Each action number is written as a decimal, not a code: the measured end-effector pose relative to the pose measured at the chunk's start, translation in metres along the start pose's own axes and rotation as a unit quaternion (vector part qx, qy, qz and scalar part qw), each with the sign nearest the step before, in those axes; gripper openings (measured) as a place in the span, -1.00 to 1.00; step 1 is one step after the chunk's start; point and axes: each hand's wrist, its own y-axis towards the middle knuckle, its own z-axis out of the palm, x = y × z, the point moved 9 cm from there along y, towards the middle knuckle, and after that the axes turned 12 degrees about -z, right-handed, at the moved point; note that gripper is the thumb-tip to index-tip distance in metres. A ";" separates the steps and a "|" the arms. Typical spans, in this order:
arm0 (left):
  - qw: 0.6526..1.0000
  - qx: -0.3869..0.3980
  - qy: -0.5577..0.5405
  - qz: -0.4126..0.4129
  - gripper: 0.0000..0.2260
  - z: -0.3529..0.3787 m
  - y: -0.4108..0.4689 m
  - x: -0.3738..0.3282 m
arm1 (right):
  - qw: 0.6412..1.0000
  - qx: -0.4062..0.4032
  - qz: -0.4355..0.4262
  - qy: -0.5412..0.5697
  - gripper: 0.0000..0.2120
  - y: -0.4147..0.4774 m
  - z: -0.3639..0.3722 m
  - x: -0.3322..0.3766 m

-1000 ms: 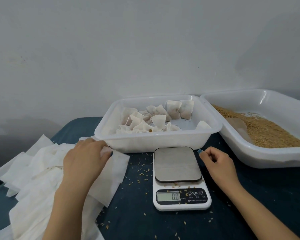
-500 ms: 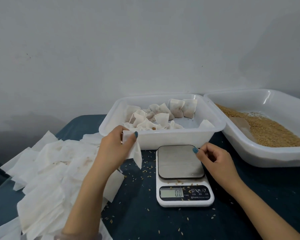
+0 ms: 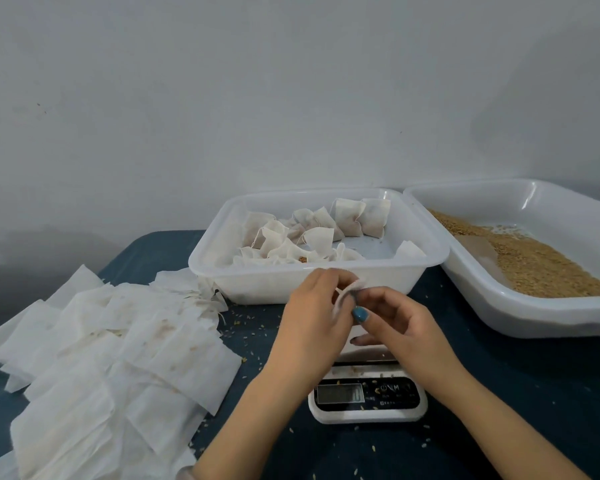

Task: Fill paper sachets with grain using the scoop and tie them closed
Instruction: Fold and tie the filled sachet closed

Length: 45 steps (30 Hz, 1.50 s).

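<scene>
Containers: white tray [image 3: 201, 268] directly beyond both hands holds the filled sachets [image 3: 357, 216], bunched toward its left and far side. One at the near edge shows a brown patch of grain at its mouth. Near-right part of the tray floor is bare.

Bigger white tray [image 3: 534, 317] beyond and to the right of my right hand holds loose grain [image 3: 541, 268], spread along its right side. A flat tan piece [image 3: 478, 251] lies at the grain's left edge. Can't tell if that's the scoop.

Around: pile of empty sachets [image 3: 118, 358] to the left of my left hand, flat and overlapping, some with faint brown marks. Its far end touches the near-left corner of the sachet tray. Kitchen scale [image 3: 368, 400] sits right under my hands, which cover most of its platform. Display faces me but is too blurred to read. Stray kernels [image 3: 253, 320] are scattered on the dark blue table cover [image 3: 516, 393] around the scale and beside the pile.

Task item: one empty sachet [image 3: 347, 292] is held up between my hands, above the scale platform and just in front of the sachet tray's near wall. Left hand [image 3: 309, 320] has its fingers curled round the sachet from the left. Right hand [image 3: 402, 323] pinches its right edge with the fingertips. Both hands grip it, touching each other at the sachet. Most of the paper is hidden behind my fingers, only a crumpled top edge shows.
</scene>
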 end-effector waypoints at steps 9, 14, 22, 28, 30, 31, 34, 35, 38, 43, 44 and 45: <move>0.995 0.069 0.041 0.053 -0.48 0.014 -0.018 -0.005 | 0.999 -0.046 0.012 -0.002 -0.75 0.000 -0.009 0.004; 0.994 0.073 0.059 0.054 -0.49 0.016 -0.020 -0.004 | 0.999 -0.041 0.033 -0.004 -0.73 -0.004 -0.010 0.002; 0.996 0.078 -0.007 0.043 -0.56 0.015 -0.021 -0.001 | 0.998 -0.026 -0.002 -0.062 -0.82 -0.005 -0.009 0.004; 0.997 0.057 0.006 0.055 -0.60 0.010 -0.020 0.001 | 0.995 -0.014 -0.016 -0.098 -0.86 -0.005 -0.008 0.009; 0.998 0.038 0.006 0.050 -0.61 0.005 -0.019 0.003 | 0.994 -0.007 -0.020 -0.106 -0.87 -0.006 -0.007 0.011; 0.998 0.026 0.007 0.048 -0.62 0.003 -0.018 0.004 | 0.993 -0.003 -0.021 -0.113 -0.87 -0.006 -0.007 0.011; 0.999 -0.011 0.002 0.040 -0.67 -0.004 -0.017 0.004 | 0.989 0.007 -0.024 -0.142 -0.88 -0.006 -0.005 0.011; 0.999 -0.020 -0.001 0.036 -0.67 -0.006 -0.017 0.005 | 0.988 0.008 -0.027 -0.151 -0.90 -0.007 -0.005 0.012; 0.999 -0.042 -0.013 0.026 -0.68 -0.011 -0.017 0.007 | 0.983 0.001 -0.026 -0.180 -0.91 -0.008 -0.009 0.010; 0.996 -0.082 -0.018 0.014 -0.67 -0.022 -0.018 0.005 | 0.964 -0.002 -0.039 -0.263 -0.80 -0.008 -0.012 0.013; 0.996 -0.081 -0.015 0.027 -0.70 -0.023 -0.018 0.001 | 0.962 0.002 -0.051 -0.266 -0.79 -0.007 -0.010 0.015; 0.997 -0.067 -0.015 0.044 -0.72 -0.021 -0.019 -0.003 | 0.965 0.009 -0.059 -0.255 -0.79 -0.007 -0.008 0.016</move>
